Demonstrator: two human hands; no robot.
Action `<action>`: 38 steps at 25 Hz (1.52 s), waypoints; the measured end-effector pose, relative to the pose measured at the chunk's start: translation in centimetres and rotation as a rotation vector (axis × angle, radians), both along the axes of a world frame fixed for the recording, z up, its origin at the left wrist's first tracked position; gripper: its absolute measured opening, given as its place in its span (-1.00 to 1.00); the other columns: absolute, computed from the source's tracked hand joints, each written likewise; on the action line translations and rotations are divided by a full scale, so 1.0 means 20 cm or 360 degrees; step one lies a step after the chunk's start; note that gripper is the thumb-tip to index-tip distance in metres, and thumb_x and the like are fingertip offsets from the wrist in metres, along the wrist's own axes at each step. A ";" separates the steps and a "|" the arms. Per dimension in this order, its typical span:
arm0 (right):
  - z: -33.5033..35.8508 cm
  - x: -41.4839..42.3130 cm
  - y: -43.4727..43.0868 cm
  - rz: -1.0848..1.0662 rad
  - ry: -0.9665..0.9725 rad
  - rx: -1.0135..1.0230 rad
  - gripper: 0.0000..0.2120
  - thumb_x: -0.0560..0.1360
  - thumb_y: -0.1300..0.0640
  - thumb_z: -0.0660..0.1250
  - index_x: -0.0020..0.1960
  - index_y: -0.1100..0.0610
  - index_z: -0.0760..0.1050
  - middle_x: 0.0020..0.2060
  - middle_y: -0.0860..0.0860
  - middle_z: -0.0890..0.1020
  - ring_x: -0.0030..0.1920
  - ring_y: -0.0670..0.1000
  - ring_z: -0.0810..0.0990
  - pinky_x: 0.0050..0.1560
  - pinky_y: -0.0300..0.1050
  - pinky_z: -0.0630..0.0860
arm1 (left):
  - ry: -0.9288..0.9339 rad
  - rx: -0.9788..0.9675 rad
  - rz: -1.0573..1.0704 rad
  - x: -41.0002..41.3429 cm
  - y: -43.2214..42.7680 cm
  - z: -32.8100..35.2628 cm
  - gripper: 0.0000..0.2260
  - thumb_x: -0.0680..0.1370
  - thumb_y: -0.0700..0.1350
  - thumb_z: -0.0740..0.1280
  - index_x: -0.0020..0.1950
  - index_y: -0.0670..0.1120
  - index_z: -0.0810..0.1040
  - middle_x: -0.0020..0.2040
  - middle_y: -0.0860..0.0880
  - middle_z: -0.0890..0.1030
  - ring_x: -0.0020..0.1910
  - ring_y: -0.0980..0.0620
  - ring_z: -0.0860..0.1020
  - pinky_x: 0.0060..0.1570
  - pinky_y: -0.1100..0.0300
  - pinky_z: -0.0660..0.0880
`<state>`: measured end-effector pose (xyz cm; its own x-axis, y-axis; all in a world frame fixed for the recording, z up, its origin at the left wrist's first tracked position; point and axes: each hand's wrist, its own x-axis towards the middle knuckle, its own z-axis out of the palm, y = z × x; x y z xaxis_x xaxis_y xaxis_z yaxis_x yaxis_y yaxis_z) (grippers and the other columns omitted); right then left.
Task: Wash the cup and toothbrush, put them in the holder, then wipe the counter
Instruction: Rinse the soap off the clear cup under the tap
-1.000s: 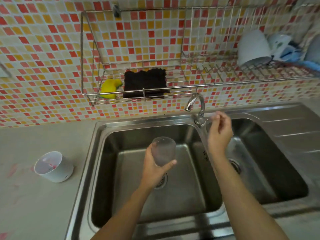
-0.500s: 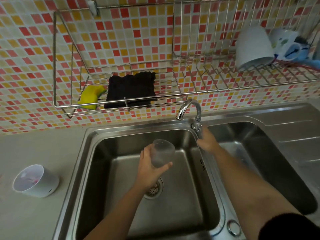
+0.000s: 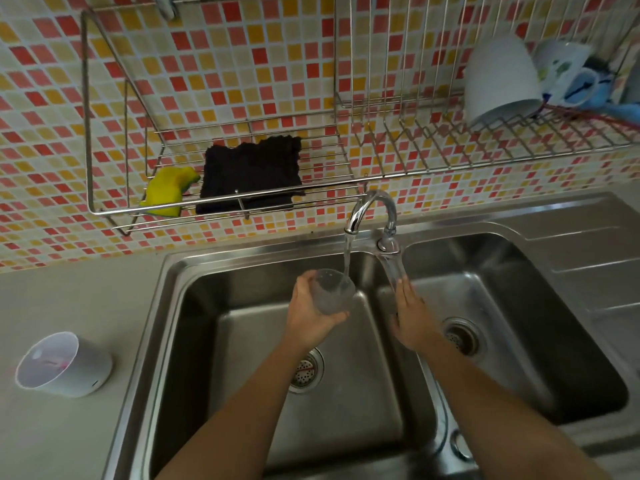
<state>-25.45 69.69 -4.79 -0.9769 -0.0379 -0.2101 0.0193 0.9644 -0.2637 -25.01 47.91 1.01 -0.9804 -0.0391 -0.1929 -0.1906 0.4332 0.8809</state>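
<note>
Found left hand (image 3: 308, 317) curled round cup (image 3: 334, 292), held under running faucet (image 3: 372, 206). Found right hand (image 3: 410, 317) flat, fingers straight, tips touching lever (image 3: 394, 266).

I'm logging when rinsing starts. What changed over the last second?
Water now runs from the faucet into the cup; before, none flowed. The right hand came down to the lever and now lays straight fingers on its end. Unchanged: the left hand grips the cup over the left basin, the holder stands on the counter, and the cloth lies in the rack.
</note>
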 end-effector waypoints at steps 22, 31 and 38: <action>-0.09 0.29 -0.05 -0.0212 0.0012 0.0050 -0.35 0.61 -0.05 -0.03 0.50 0.24 -0.27 0.52 0.17 -0.20 0.53 0.11 -0.21 0.43 -0.07 -0.25 | -0.0195 -0.0179 -0.0123 -0.07 0.06 0.09 -0.29 0.18 -0.10 0.59 0.27 0.05 0.40 0.17 0.04 0.55 0.05 0.07 0.50 -0.04 0.32 0.39; -0.07 0.28 -0.05 -0.0208 -0.0030 0.0033 -0.35 0.61 -0.04 -0.03 0.50 0.25 -0.26 0.52 0.17 -0.20 0.52 0.12 -0.22 0.43 -0.06 -0.23 | -0.0144 -0.0200 -0.0142 -0.07 0.05 0.11 -0.29 0.19 -0.12 0.60 0.28 -0.01 0.41 0.15 0.06 0.52 0.08 0.07 0.47 0.06 0.28 0.40; -0.07 0.28 -0.04 -0.0214 -0.0042 0.0017 -0.35 0.61 -0.03 0.00 0.50 0.25 -0.25 0.52 0.18 -0.20 0.52 0.13 -0.21 0.47 -0.02 -0.19 | -0.0155 -0.0165 -0.0117 -0.08 0.05 0.13 -0.30 0.20 -0.11 0.59 0.28 0.01 0.40 0.13 0.06 0.51 0.08 0.07 0.46 0.03 0.27 0.40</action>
<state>-19.89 68.82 -6.27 -0.9672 0.0956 -0.2355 0.1556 0.9553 -0.2512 -26.57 48.97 3.64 -0.9582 0.0075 -0.2859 -0.2374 0.5367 0.8097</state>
